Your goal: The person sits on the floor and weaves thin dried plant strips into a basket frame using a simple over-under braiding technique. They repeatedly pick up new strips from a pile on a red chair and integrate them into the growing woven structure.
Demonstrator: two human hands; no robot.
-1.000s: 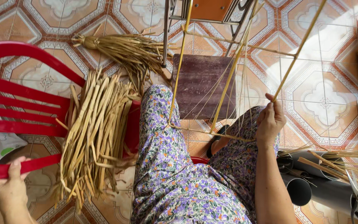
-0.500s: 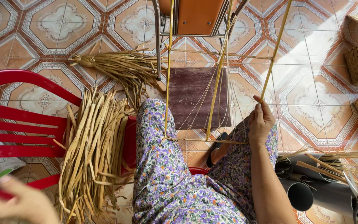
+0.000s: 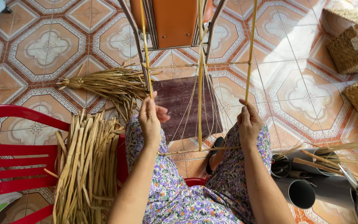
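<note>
- While the person is sitting in a floral dress over the patterned tile floor (image 3: pixel 42 49), both hands are working upright dried reed strands that are running up toward an orange-seated metal frame (image 3: pixel 175 20).
- The left hand (image 3: pixel 151 118) is closing its fingers together around the left upright strand (image 3: pixel 145 45), gripping it low, with the strand's long axis rising almost straight up from the fist.
- The right hand (image 3: pixel 248 122) is pinching the right upright strand (image 3: pixel 251 45) at its lower end; that strand is likewise standing vertical above the grip.
- Between the hands, a middle bundle of strands (image 3: pixel 200 83) is hanging untouched, lying roughly midway, slightly nearer the right hand.
- A horizontal strand (image 3: pixel 199 149) is crossing below both wrists, near the knees.
- A loose bundle of dried reeds (image 3: pixel 85 166) is lying across the red plastic chair (image 3: pixel 17 161), on the left-hand side.
- Woven baskets (image 3: pixel 353 45) are sitting well apart at the right.
</note>
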